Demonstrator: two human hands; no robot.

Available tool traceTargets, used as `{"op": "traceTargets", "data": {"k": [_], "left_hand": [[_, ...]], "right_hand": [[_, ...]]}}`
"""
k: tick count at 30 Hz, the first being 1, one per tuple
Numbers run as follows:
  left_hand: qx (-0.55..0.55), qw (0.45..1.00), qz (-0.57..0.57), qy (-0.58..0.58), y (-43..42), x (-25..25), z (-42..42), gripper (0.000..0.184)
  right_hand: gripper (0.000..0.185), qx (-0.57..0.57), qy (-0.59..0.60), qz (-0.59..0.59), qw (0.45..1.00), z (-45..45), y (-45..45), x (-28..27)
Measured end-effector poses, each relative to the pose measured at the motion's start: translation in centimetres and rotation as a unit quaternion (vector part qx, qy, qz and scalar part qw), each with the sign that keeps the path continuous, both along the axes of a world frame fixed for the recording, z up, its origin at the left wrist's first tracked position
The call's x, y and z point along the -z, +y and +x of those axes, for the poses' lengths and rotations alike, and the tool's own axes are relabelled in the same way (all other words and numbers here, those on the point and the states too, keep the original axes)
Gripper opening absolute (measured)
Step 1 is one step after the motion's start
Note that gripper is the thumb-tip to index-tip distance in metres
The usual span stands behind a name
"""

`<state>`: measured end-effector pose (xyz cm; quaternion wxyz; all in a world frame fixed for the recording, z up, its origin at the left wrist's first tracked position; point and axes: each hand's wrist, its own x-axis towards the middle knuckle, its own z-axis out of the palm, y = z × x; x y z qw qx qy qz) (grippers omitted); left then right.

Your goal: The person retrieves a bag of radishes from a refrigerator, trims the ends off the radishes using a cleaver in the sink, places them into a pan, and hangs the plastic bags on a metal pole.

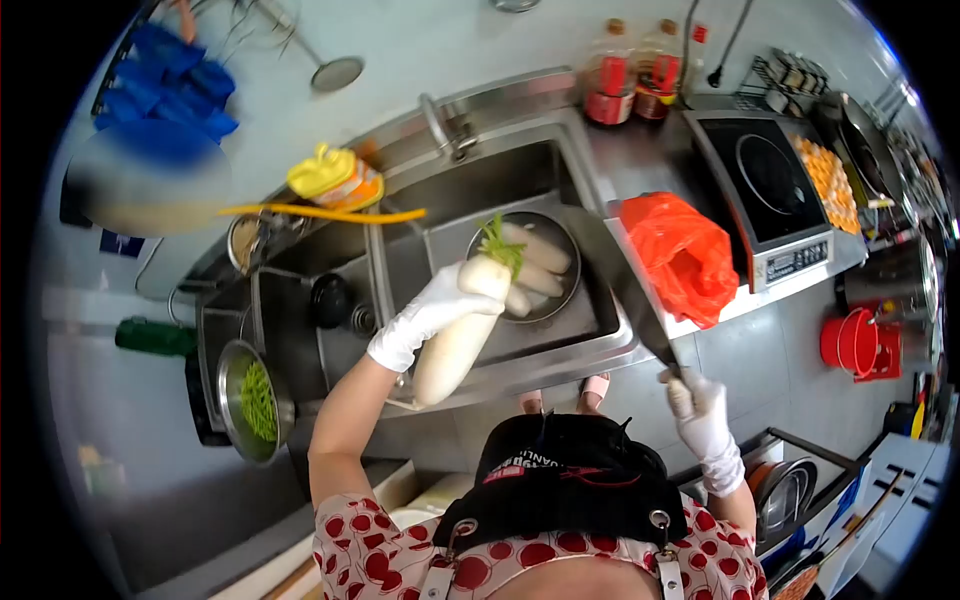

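My left hand (pixel 425 312), in a white glove, is closed around a big white radish (pixel 448 358) with short green leaf stubs at its top end. The radish is held tilted over the front of the sink (pixel 520 375). In my gloved right hand (pixel 705 415) is the handle of a kitchen knife (pixel 640 300), its wide blade pointing up and left across the sink's right edge. Below the leaf stubs, a round metal basin (pixel 553 310) sits in the right sink compartment with several white radishes (pixel 540 255) in it.
A red plastic bag (pixel 682 255) lies on the counter right of the knife. Beyond it is an induction cooker (pixel 770 185). A bowl of green vegetables (pixel 238 385) stands at the left. The faucet (pixel 450 130) and sauce bottles (pixel 610 75) are at the back.
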<state>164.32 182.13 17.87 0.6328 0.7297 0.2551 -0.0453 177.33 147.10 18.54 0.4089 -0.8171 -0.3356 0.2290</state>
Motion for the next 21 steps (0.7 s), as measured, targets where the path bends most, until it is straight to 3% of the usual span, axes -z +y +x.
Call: {"op": "traceTargets", "data": {"k": [3,7,11,21], "left_hand": [[0.025,0.985,0.143,0.095,1.8,4.7,-4.1,0.056],[0.039,0.935,0.273,0.221,2.9,5.6,-7.7,0.069],[0.034,0.935,0.258,0.241,3.3,3.7,-9.2,0.073],[0.006,0.938,0.230,0.260,6.0,5.6,-10.8,0.070]], "right_hand": [[0.013,-0.113,-0.001,0.028,0.993,-3.0,5.7,1.0],[0.018,-0.177,-0.088,-0.001,0.980,-6.2,10.8,5.6],[0.022,-0.191,-0.072,-0.044,0.978,-8.3,13.9,7.1],[0.019,-0.180,-0.025,-0.017,0.983,-10.4,17.0,8.4]]}}
